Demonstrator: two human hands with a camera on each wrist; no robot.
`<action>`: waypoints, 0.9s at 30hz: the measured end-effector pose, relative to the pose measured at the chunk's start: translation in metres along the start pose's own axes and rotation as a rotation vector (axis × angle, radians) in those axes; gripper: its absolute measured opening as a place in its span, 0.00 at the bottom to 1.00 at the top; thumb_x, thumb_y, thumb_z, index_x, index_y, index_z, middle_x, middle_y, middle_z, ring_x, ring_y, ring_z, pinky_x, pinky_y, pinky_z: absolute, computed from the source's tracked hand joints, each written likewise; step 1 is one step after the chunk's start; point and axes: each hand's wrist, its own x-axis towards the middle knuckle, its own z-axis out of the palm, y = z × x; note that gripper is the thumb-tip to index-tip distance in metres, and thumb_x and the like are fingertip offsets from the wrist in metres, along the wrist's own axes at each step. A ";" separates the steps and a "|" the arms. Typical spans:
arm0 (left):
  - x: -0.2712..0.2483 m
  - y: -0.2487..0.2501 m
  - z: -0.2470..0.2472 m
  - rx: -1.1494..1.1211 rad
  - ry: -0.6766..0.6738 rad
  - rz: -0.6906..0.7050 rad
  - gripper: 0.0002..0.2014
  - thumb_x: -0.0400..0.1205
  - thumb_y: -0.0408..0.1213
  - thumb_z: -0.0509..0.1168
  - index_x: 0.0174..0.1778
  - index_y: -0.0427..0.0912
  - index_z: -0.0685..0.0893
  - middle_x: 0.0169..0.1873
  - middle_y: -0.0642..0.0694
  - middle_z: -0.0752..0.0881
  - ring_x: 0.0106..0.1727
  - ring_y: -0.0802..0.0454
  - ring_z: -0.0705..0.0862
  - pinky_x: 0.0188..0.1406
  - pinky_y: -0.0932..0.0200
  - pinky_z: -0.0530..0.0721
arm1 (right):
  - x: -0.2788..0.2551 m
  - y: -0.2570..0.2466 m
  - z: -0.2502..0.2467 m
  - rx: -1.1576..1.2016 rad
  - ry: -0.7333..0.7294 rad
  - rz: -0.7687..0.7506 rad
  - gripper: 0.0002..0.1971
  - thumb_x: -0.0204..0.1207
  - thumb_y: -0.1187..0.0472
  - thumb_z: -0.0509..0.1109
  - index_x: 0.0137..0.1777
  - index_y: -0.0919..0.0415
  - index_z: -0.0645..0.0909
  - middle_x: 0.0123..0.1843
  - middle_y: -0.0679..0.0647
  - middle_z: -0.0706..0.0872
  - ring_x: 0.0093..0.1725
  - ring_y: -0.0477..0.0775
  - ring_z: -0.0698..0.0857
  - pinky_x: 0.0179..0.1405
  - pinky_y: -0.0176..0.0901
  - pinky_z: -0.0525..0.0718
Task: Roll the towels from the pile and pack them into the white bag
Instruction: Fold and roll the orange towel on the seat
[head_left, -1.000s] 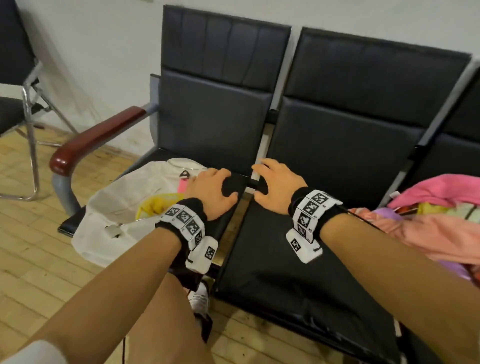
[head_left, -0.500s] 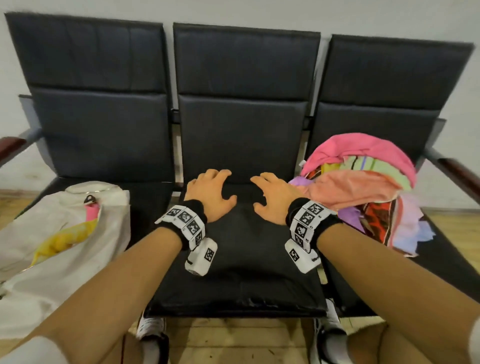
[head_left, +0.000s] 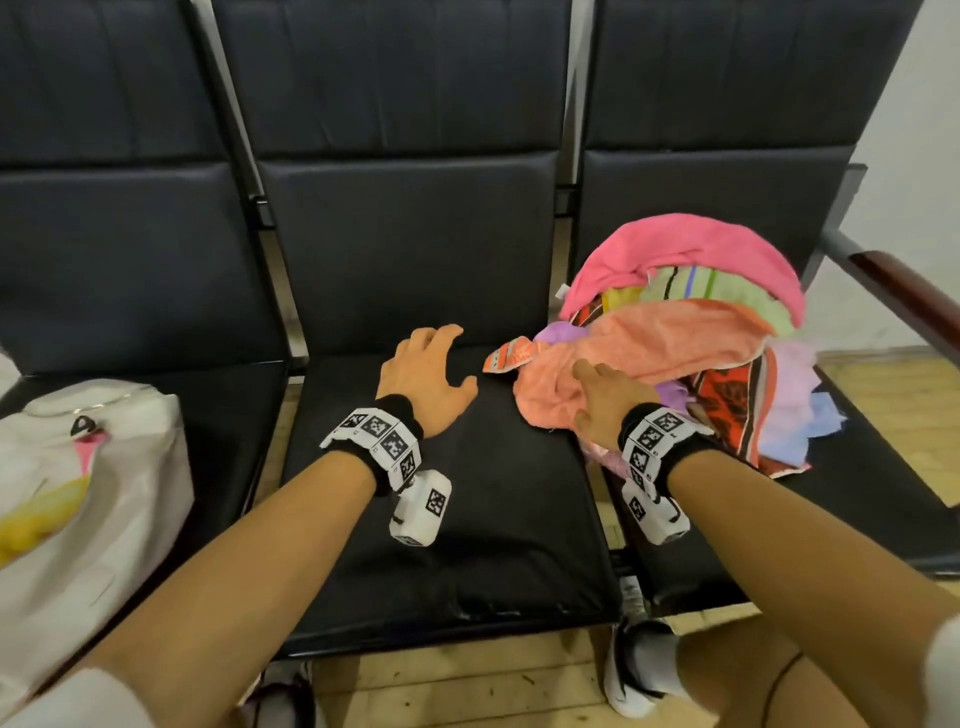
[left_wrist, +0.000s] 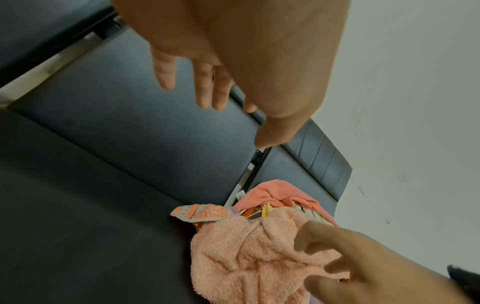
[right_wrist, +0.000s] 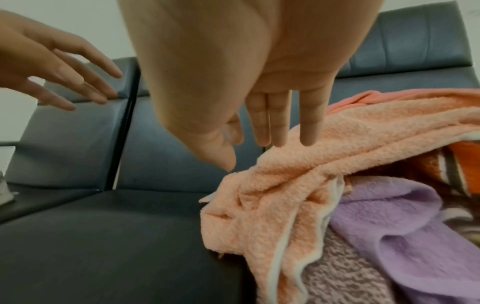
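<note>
On a row of three black padded seats, the left hand (head_left: 423, 376) hovers over the middle seat (head_left: 457, 519) with its fingers spread and relaxed, holding nothing; from the left wrist view the fingers (left_wrist: 207, 86) hang straight and apart above the dark cushion. The right hand (head_left: 605, 410) reaches toward 2 o'clock from the middle seat, over the near corner of the peach towel (head_left: 623, 353), its fingers extended and close together. In the right wrist view the fingertips (right_wrist: 279, 131) sit just at the towel's upper fold while the thumb points down beside its edge; whether they actually press the cloth cannot be told, and nothing is gripped. The peach towel drapes across the front of the pile of towels (head_left: 727, 322), which fills the right seat at 3 o'clock from the hands, with a bright pink towel (head_left: 691, 254) on top, a striped green one beneath it, a lilac towel (right_wrist: 389, 216) under the peach one, and an orange patterned cloth (head_left: 727, 400) at the pile's near side. The white bag (head_left: 93, 499) lies on the left seat at 9 o'clock, well apart from both hands, its mouth showing something yellow and pink inside. A wooden armrest (head_left: 914, 296) ends the row at the right.
</note>
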 end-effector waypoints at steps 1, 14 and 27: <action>0.003 0.000 0.004 -0.018 -0.003 -0.010 0.34 0.81 0.51 0.68 0.82 0.53 0.64 0.78 0.45 0.68 0.77 0.42 0.69 0.71 0.43 0.75 | 0.005 0.005 0.004 -0.035 0.002 -0.002 0.27 0.75 0.53 0.67 0.74 0.54 0.66 0.64 0.57 0.76 0.63 0.64 0.78 0.56 0.56 0.82; 0.026 0.008 0.035 -0.107 -0.052 -0.073 0.34 0.81 0.49 0.70 0.82 0.53 0.64 0.79 0.44 0.68 0.78 0.42 0.69 0.72 0.40 0.76 | 0.034 0.048 0.027 -0.226 0.001 -0.021 0.36 0.70 0.57 0.74 0.80 0.57 0.68 0.82 0.57 0.67 0.82 0.60 0.64 0.80 0.57 0.62; -0.009 0.020 -0.012 -0.338 -0.095 0.102 0.42 0.68 0.56 0.79 0.76 0.56 0.68 0.62 0.54 0.82 0.61 0.55 0.81 0.60 0.51 0.83 | 0.000 -0.077 -0.058 0.343 0.420 -0.459 0.13 0.79 0.63 0.64 0.62 0.62 0.80 0.57 0.60 0.79 0.44 0.64 0.84 0.45 0.58 0.83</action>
